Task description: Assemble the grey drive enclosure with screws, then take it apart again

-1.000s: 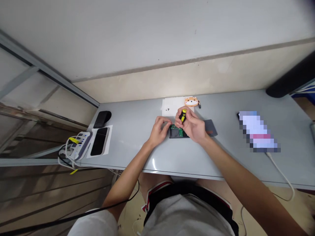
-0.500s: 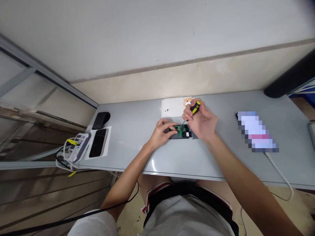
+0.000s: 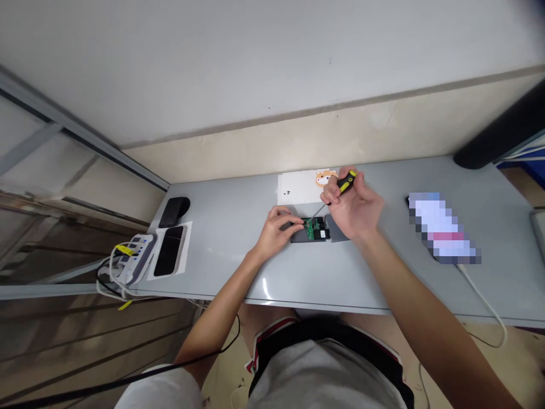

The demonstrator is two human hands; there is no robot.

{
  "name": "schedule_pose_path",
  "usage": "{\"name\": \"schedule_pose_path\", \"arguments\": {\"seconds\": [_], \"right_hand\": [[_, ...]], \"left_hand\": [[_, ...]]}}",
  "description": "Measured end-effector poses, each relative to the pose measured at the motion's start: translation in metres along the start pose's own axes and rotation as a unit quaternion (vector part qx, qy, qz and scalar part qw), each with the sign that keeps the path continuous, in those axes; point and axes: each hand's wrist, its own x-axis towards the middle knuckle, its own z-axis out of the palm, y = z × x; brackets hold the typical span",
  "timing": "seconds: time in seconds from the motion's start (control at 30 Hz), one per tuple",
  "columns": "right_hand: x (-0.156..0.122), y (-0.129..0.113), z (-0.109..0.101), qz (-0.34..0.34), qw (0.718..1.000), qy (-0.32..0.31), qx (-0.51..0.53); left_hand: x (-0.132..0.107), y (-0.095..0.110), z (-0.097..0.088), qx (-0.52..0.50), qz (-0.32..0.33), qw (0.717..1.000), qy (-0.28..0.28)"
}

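Observation:
A dark flat case with a green circuit board (image 3: 310, 228) and black parts lies at the middle of the table. My left hand (image 3: 279, 230) is at its left end, thumb and fingertips pinched together over the board's edge; what they hold, if anything, is too small to tell. My right hand (image 3: 353, 207) grips the black and yellow handle of a screwdriver (image 3: 346, 182). The screwdriver's thin shaft slants down to the left, with its tip at the board near my left fingertips. A dark grey flat panel (image 3: 338, 228) lies under my right wrist, partly hidden.
Behind the case lies a white sheet (image 3: 293, 196) with several tiny black pieces and a cartoon animal picture. At left are a dark phone (image 3: 169, 251), a black pouch (image 3: 172, 212) and a power strip (image 3: 138, 258) with cables. A cabled, pixelated phone (image 3: 443, 227) lies at right.
My right hand has shifted slightly right and the screwdriver shaft shows more. My left thumb and fingertips have closed together from a wider spread. More of the grey panel is visible.

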Motion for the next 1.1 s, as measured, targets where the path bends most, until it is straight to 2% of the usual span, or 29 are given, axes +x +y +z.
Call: {"name": "schedule_pose_path", "arguments": {"seconds": [0.1,0.23,0.4,0.5,0.67,0.9,1.0,1.1], "right_hand": [[0.004,-0.004,-0.008,-0.025,1.0,0.011,-0.004],[0.01,-0.008,-0.02,-0.052,0.998,0.031,-0.006],[0.014,-0.009,-0.025,-0.061,0.997,0.051,0.021],[0.016,-0.008,-0.027,-0.058,0.996,0.063,0.019],[0.018,-0.005,-0.033,-0.059,0.997,0.046,0.027],[0.016,-0.012,-0.028,-0.049,0.994,0.069,0.067],[0.016,-0.013,-0.027,-0.049,0.993,0.066,0.081],[0.017,-0.013,-0.028,-0.044,0.993,0.074,0.086]], "left_hand": [[0.012,-0.002,-0.004,0.019,-0.006,1.0,0.003],[0.049,-0.009,-0.005,0.05,0.005,0.998,-0.026],[0.103,-0.02,0.011,0.102,0.021,0.989,-0.103],[0.12,-0.024,0.022,0.114,0.031,0.984,-0.131],[0.123,-0.022,0.027,0.135,0.047,0.977,-0.157],[0.118,-0.01,0.017,0.189,0.025,0.963,-0.189],[0.107,0.0,0.009,0.203,0.005,0.962,-0.185],[0.084,0.013,0.0,0.185,-0.006,0.969,-0.161]]}}
